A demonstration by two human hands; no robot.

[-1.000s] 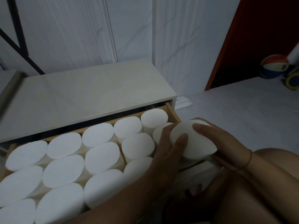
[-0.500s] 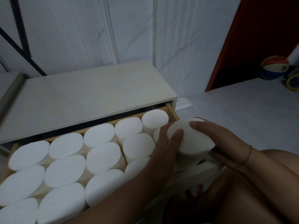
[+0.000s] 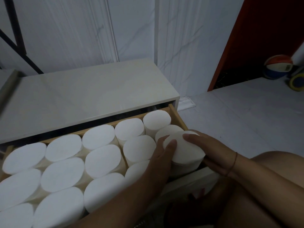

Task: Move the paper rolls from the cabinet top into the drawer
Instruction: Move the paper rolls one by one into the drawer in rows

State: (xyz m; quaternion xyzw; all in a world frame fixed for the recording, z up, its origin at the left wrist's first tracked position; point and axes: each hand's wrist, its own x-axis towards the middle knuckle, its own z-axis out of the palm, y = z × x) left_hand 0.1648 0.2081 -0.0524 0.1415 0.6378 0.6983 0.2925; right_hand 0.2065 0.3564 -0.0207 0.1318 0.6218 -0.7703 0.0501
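A white paper roll (image 3: 185,150) stands upright in the front right corner of the open wooden drawer (image 3: 178,115). My left hand (image 3: 160,159) grips its left side, thumb on the top face. My right hand (image 3: 212,151) holds its right side, fingers lying over the top. Several other white rolls (image 3: 103,159) stand packed on end, filling the drawer. The pale cabinet top (image 3: 92,96) above the drawer carries no rolls.
White marbled wall panels rise behind the cabinet. A red door panel (image 3: 263,30) stands at the right. A basketball (image 3: 278,66) and a yellow wheel (image 3: 297,81) sit on the grey floor at far right. My bare knee (image 3: 271,186) is in the lower right.
The roll between my hands has sunk lower into the drawer's front right corner. Both hands went down with it.
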